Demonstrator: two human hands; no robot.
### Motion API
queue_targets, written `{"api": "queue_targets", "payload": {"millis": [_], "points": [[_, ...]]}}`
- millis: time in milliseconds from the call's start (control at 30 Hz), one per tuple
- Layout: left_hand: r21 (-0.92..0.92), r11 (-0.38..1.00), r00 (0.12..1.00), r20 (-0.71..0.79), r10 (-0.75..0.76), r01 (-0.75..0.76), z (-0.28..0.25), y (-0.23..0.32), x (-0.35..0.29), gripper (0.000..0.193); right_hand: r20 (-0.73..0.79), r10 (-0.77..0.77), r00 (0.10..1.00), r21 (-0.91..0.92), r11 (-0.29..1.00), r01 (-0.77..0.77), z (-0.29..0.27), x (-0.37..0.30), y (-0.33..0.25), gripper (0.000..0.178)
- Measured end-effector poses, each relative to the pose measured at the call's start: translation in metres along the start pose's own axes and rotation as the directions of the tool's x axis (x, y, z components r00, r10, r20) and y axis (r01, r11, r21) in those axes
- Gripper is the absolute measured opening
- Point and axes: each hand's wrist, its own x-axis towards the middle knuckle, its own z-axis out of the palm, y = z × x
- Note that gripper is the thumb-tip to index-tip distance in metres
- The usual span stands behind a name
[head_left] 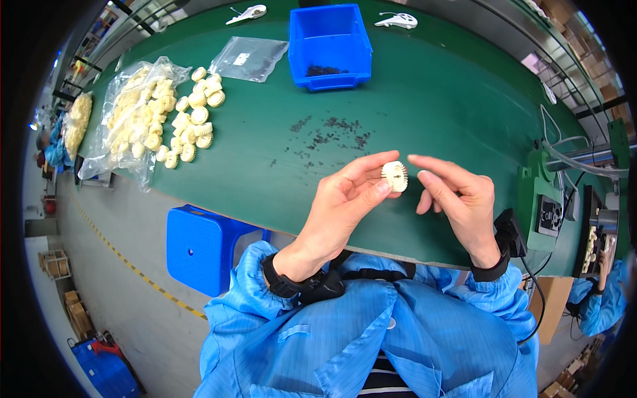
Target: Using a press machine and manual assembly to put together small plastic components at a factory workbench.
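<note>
My left hand (348,205) is closed on a cream plastic gear (395,176), pinched between thumb and fingers with its toothed face turned toward my right hand. Just to the right of the gear, my right hand (461,199) hovers with thumb and forefinger apart; nothing shows between them. Beyond both hands, many tiny black parts (335,136) lie scattered over the green tabletop (252,172). More cream gears (197,116) form a loose group at the left, beside a clear plastic bag (139,113) full of them.
A blue bin (330,46) with black parts inside stands at the far side, next to a flat clear bag (249,58). A green machine (541,192) with cables is at the right. A blue stool (199,249) stands left of me. Another person's blue sleeve (604,302) appears far right.
</note>
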Motion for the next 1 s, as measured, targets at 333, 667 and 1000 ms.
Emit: {"api": "queue_targets", "payload": {"millis": [333,667,1000], "points": [[0.062,0.998,0.992,0.125,-0.007,-0.001,-0.004,0.014,-0.01,0.042,-0.006,-0.331,0.944,-0.524,0.805,0.278,0.005,0.0,-0.005,0.032],[0.891,-0.416,0.842,0.079,0.534,0.181,-0.165,0.116,-0.032,0.03,-0.146,-0.461,0.876,-0.888,0.452,0.09,-0.033,0.031,0.04,0.038],[0.934,-0.306,0.833,0.017,0.553,0.184,-0.165,0.121,-0.022,0.015,0.145,-0.497,0.856,-0.765,0.493,0.416,0.015,0.079,0.042,0.01]]}}
